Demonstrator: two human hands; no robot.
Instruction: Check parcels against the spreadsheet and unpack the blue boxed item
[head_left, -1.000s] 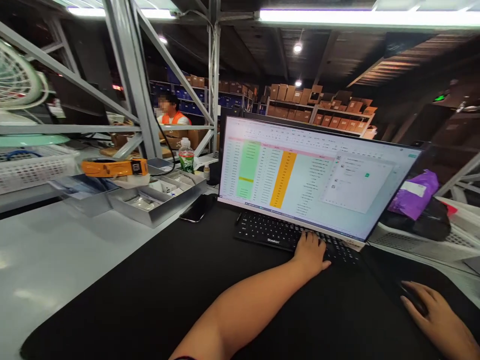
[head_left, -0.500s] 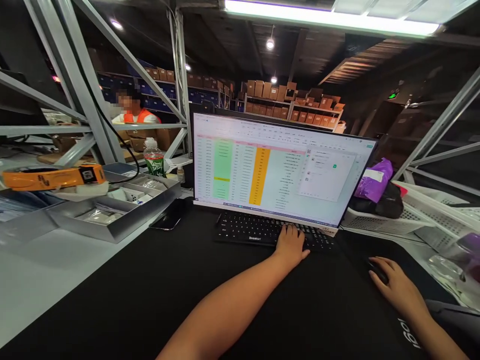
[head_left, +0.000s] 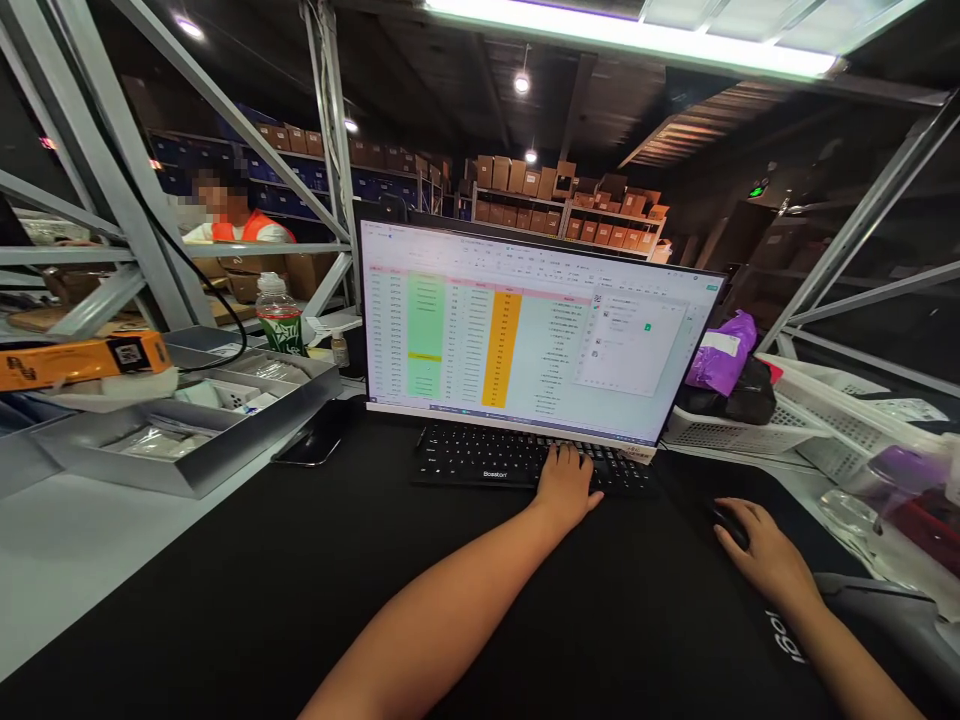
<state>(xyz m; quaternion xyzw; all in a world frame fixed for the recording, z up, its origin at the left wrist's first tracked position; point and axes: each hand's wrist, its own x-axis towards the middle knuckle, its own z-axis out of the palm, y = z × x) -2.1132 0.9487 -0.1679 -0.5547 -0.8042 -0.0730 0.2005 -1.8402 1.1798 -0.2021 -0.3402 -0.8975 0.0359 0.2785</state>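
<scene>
My left hand (head_left: 566,486) lies over the right part of a black keyboard (head_left: 474,455), fingers spread on the keys and thumb out to the side. A black computer mouse (head_left: 729,522) is under my right hand (head_left: 769,560), with the fingers curved around it and covering part of it. Behind the keyboard stands a monitor (head_left: 457,340) showing a spreadsheet with green and orange columns and a small chat-like window at its right. Keyboard and mouse rest on a black desk mat (head_left: 337,570).
At left lie a dark phone (head_left: 311,435), a grey tray (head_left: 217,465) of small bags, an orange box (head_left: 82,362) and a bottle (head_left: 279,318). White baskets (head_left: 735,435) with a purple bag (head_left: 724,355) stand right. A grey device (head_left: 877,610) sits near my right forearm. Beyond the metal frame is a person (head_left: 240,225).
The whole view has shifted, so the scene sits further left, and more of the grey device at right shows. Both hands keep their places on the keyboard and the mouse.
</scene>
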